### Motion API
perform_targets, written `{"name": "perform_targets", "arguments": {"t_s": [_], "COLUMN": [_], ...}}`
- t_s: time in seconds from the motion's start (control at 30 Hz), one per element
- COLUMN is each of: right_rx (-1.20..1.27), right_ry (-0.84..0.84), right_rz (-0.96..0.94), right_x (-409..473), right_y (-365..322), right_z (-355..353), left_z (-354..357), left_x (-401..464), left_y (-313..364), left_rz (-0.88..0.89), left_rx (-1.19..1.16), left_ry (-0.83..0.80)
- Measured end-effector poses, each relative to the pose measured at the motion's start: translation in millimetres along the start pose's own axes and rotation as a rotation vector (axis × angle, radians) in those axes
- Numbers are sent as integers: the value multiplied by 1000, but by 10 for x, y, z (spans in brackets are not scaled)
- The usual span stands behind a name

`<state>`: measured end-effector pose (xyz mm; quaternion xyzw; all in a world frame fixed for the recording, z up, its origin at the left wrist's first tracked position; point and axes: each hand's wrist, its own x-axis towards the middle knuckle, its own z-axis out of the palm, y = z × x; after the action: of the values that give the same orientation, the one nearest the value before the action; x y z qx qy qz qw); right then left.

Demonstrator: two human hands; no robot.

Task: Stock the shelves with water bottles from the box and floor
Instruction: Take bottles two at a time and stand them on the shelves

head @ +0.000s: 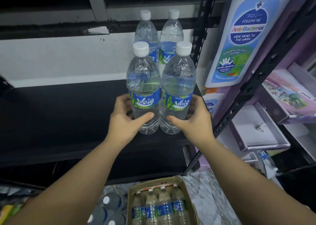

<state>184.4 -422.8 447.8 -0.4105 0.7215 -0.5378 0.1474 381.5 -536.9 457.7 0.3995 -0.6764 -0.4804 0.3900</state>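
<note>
Two clear water bottles with blue labels and white caps stand side by side near the front of the black shelf (59, 118). My left hand (126, 120) grips the lower body of the left front bottle (142, 81). My right hand (191, 120) grips the right front bottle (178, 82) the same way. Two more bottles stand upright right behind them, one on the left (145, 31) and one on the right (171, 34). Below, an open cardboard box (184, 187) on the floor holds several bottles lying flat.
A pack of capped bottles (106, 209) sits on the floor left of the box. A black slotted upright (227, 111) bounds the shelf on the right. Beyond it hang a large body-wash sign (242, 36) and purple boxes (287, 96). A single bottle (266, 159) lies on the lower right.
</note>
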Motion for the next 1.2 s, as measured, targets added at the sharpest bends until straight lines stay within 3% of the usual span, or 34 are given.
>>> {"name": "perform_targets", "arguments": {"t_s": [0.43, 0.6, 1.2], "right_rx": [-12, -37, -58], "right_ry": [-46, -40, -74], "right_rz": [69, 100, 76], "right_x": [278, 624, 1257], "right_y": [92, 159, 309], "right_z": [-35, 9, 179], "left_z": [172, 235, 332], "left_x": [239, 586, 1085], "left_y": [-131, -108, -105], "left_rz": [-79, -28, -37], "left_rx": [49, 184, 279], "left_ry": [4, -41, -54]}}
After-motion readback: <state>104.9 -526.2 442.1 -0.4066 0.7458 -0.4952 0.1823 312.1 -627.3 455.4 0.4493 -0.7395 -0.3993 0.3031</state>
